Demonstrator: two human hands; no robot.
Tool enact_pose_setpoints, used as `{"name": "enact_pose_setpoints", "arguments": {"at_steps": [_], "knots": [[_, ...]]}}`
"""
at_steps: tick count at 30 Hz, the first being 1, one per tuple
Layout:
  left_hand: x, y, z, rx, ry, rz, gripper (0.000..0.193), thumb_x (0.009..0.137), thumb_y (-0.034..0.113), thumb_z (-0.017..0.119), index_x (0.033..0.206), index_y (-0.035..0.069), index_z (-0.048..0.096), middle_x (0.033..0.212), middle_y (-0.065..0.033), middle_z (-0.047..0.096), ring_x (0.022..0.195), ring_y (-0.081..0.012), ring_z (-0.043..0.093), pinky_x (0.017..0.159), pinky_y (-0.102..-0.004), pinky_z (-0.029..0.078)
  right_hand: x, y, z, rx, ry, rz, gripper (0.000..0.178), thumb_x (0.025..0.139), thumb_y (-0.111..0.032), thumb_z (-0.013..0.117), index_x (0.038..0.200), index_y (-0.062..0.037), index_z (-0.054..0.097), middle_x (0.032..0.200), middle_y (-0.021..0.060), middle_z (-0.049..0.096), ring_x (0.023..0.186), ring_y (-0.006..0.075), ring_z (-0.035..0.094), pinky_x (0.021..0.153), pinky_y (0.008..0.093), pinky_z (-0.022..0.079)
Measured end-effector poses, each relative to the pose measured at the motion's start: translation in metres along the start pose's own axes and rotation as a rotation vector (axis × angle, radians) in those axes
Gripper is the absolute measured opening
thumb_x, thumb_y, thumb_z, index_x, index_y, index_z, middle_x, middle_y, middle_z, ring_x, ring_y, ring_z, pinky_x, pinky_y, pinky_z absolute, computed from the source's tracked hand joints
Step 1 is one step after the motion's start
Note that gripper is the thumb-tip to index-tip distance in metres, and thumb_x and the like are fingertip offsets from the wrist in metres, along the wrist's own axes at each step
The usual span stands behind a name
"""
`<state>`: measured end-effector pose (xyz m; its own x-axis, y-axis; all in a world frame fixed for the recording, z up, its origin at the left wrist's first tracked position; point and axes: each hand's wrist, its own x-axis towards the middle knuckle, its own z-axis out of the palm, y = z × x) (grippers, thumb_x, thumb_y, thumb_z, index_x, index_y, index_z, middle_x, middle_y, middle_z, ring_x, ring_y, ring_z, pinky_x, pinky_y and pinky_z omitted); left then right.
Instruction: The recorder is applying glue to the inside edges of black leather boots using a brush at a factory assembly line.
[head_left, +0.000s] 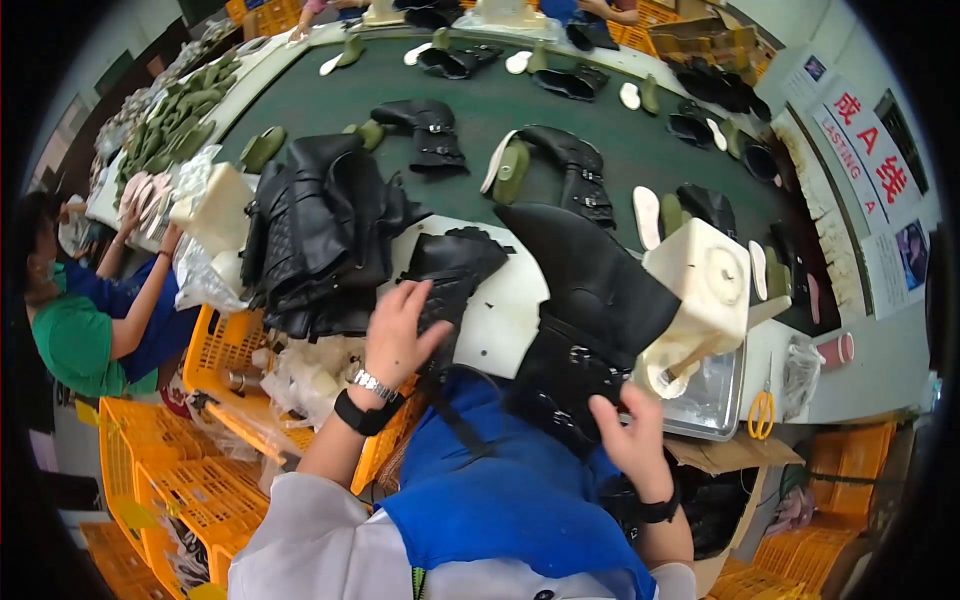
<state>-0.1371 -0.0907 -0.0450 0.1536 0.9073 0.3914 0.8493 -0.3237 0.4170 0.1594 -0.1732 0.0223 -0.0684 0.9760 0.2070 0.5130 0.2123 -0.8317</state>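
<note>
My left hand (398,335) is open, its fingers stretched over the near edge of a black quilted boot upper (455,272) that lies on a white board (495,330). Beside the lower end of a tall black boot upper with buckles (600,290) is my right hand (632,435), thumb and fingers apart. That boot upper rests across the board's right side and hangs over its near edge above my blue apron (480,510). Whether my right fingertips touch it, I cannot tell. A thick pile of black boot uppers (325,225) stands left of the board.
A green conveyor belt (330,95) carries black boots, green shoe lasts and white insoles. Right of the board are a cream machine head (705,275), a metal tray (708,395) and yellow scissors (761,412). Orange crates (190,490) stand lower left. A co-worker (95,320) works at left.
</note>
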Motion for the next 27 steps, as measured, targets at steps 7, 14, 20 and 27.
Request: {"name": "enact_pose_setpoints", "arguments": {"at_steps": [7,14,20,27], "knots": [[0.041,0.094,0.021,-1.492,-0.376,-0.397,0.039,0.083,0.019,0.058,0.116,0.002,0.047,0.109,-0.005,0.054,0.101,-0.0118,0.049,0.092,-0.0283,0.037,-0.006,0.008,0.036,-0.175,-0.002,-0.358,0.021,0.07,-0.014,0.071,0.078,-0.0003,0.057,0.071,0.0113,0.057,0.057,0.0258,0.057,0.051,0.0334,0.045],[0.041,0.108,0.005,-0.946,-0.339,-0.149,0.043,0.079,0.021,0.064,0.111,-0.003,0.048,0.098,-0.0138,0.061,0.09,-0.0211,0.059,0.08,-0.0318,0.046,0.007,-0.012,-0.02,-0.228,0.221,-0.327,0.037,0.058,-0.015,0.077,0.087,0.0007,0.06,0.089,0.0129,0.056,0.081,0.0297,0.053,0.07,0.0367,0.044],[0.044,0.125,0.006,-0.878,-0.533,-0.062,0.04,0.086,0.031,0.053,0.107,-0.004,0.049,0.092,-0.0234,0.059,0.089,-0.03,0.06,0.077,-0.0354,0.045,0.015,-0.019,-0.024,-0.427,0.095,-0.306,0.028,0.06,-0.021,0.074,0.078,-0.0039,0.062,0.103,0.0138,0.051,0.099,0.0327,0.045,0.089,0.0462,0.032],[0.044,0.126,0.05,-0.869,-0.406,0.071,0.046,0.089,0.028,0.046,0.117,-0.008,0.042,0.104,-0.0259,0.052,0.097,-0.038,0.05,0.087,-0.038,0.039,0.023,-0.009,-0.007,-0.149,0.04,-0.351,0.015,0.064,-0.006,0.067,0.075,0.0009,0.06,0.088,0.0126,0.055,0.072,0.0261,0.053,0.069,0.0359,0.044]]}}
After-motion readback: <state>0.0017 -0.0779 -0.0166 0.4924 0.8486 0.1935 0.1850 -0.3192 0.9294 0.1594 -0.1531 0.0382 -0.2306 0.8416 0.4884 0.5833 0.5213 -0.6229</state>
